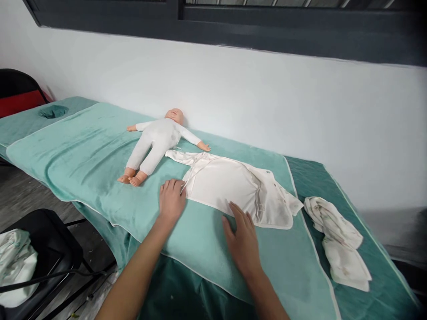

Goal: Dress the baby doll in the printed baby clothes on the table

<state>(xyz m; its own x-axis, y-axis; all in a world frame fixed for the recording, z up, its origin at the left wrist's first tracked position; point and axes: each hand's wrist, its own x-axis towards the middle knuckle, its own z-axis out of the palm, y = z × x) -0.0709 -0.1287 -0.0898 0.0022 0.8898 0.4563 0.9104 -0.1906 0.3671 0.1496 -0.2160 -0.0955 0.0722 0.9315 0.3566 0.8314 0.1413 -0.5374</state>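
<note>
A white baby shirt (pixel 227 180) lies spread on the green towel, its front facing up and a thin tie running down its left side. My left hand (pixel 172 200) rests palm down at the shirt's lower left corner, fingertips on the towel and thumb side against the cloth and the tie. Over the lower hem, my right hand (pixel 243 238) is open, with thumb and fingers apart and fingertips at the cloth. Beyond the shirt's left sleeve, a baby doll (pixel 160 135) in a white bodysuit lies on its back with arms spread.
A crumpled white printed garment (pixel 340 244) lies at the bed's right end. The green towel (pixel 90 155) covers the padded bed, which has a face hole (pixel 53 111) at far left. A black chair (pixel 55 240) holds a cloth (pixel 16 262). A white wall (pixel 267 98) runs behind.
</note>
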